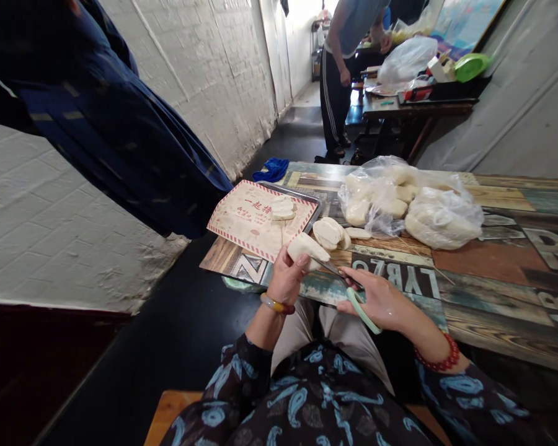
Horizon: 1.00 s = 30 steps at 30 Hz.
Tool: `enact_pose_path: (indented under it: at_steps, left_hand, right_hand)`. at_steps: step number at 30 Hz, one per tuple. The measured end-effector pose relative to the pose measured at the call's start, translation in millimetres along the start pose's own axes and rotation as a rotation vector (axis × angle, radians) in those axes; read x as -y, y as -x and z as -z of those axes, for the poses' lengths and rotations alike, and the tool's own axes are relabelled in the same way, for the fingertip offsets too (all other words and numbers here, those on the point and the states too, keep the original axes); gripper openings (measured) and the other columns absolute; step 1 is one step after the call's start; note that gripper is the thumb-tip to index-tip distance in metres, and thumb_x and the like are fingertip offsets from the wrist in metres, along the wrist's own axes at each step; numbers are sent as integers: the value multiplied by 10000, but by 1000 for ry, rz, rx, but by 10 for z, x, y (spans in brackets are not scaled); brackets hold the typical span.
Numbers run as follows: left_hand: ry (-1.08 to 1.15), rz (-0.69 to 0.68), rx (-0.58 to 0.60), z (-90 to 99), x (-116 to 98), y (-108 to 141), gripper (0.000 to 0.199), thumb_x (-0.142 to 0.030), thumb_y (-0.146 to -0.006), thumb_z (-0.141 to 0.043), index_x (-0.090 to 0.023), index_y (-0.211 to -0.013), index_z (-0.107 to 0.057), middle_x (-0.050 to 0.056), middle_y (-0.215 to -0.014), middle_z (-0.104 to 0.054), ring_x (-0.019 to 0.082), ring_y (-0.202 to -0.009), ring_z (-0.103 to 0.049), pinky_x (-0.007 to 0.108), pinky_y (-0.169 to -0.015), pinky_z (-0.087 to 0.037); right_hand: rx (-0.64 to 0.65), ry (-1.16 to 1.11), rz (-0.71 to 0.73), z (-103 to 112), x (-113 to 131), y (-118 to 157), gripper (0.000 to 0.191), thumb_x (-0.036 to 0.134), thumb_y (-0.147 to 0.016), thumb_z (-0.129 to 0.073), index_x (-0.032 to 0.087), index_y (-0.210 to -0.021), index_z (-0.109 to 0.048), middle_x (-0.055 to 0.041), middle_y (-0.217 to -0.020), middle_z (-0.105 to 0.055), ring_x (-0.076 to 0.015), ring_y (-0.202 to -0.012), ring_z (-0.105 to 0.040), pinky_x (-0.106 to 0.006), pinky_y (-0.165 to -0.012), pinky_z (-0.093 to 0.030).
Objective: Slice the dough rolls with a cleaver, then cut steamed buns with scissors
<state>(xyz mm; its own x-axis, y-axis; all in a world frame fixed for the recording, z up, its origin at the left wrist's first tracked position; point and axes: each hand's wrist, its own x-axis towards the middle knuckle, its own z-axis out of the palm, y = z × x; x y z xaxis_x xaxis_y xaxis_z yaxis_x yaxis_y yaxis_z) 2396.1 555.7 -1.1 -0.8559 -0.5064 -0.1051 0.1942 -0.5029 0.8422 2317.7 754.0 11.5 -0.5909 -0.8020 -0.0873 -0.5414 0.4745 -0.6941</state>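
Firmly pinched in the left hand [286, 277], a pale dough slab [307, 249] sits at twelve o'clock. The right hand [372, 301], just apart, grips green-handled scissors [353, 296]. A paper-lined tray [260, 220] lies at eleven, bagged dough [409, 207] at one.

— Top?
— Long-sleeved dark navy blouse [316, 396], pale blue paisley swirls all over, sleeves ending partway down the forearms.
— Below that?
— Plain beige trousers [302, 325], soft-looking cloth, creased across the lap.
— Anything at the wrists?
— On the left, a chunky bracelet of polished oval beads [276, 303], milky, yellow and reddish-brown. On the right, a string of small round red beads [437, 354].
— And the hands?
— Bare left hand [286, 277], bare right hand [374, 301].
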Motion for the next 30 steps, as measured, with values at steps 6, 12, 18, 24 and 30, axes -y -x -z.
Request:
enact_pose_path:
  at_steps: [6, 12, 18, 24, 30]
  left_hand:
    - [-27, 55, 58, -1, 31, 27, 622, -433, -602, -891, -184, -1085, -589, 28, -996, -678, 151, -821, -651, 263, -698, -558]
    - [-53, 87, 92, 14, 36, 29, 593, -420, -625, -880, -175, -1082, -594, 26, -982, -669, 149, -789, -642, 279, -668, -580]
    - [-24, 85, 101, 24, -16, -26, 612, -432, -620, -882, -190, -1111, -606, 51, -1069, -678, 157, -861, -648, 255, -707, -558]
    - [-29, 80, 77, 12, -6, -87, 541, -461, -661, -852, -193, -1068, -618, 20, -936, -680, 125, -725, -624, 226, -610, -510]
    - [-55, 59, 59, -14, 15, -106, 492, -467, -640, -864, -191, -962, -613, -16, -842, -657, 101, -673, -592, 205, -582, -487]
  right_hand:
    - [19, 27, 29, 27, 58, -32, 732, 440, -773, -717, 119, -1405, -535, -150, -1158, -680, -259, -968, -670, -407, -890, -523]
    - [-26, 19, 48, -35, 54, -74, 671, 450, -794, -710, 131, -1368, -576, -122, -1081, -703, -232, -868, -673, -374, -808, -549]
    - [-79, -10, 55, -79, -12, -37, 505, 405, -823, -681, 157, -1262, -655, -127, -1096, -716, -265, -944, -684, -376, -815, -555]
    - [-101, 15, 21, -81, -1, -50, 566, 416, -807, -690, 171, -1313, -623, -97, -1028, -711, -237, -855, -675, -364, -790, -556]
    - [-115, 33, 26, -92, 77, -140, 574, 433, -800, -699, 182, -1309, -617, -65, -954, -681, -204, -785, -649, -350, -774, -549]
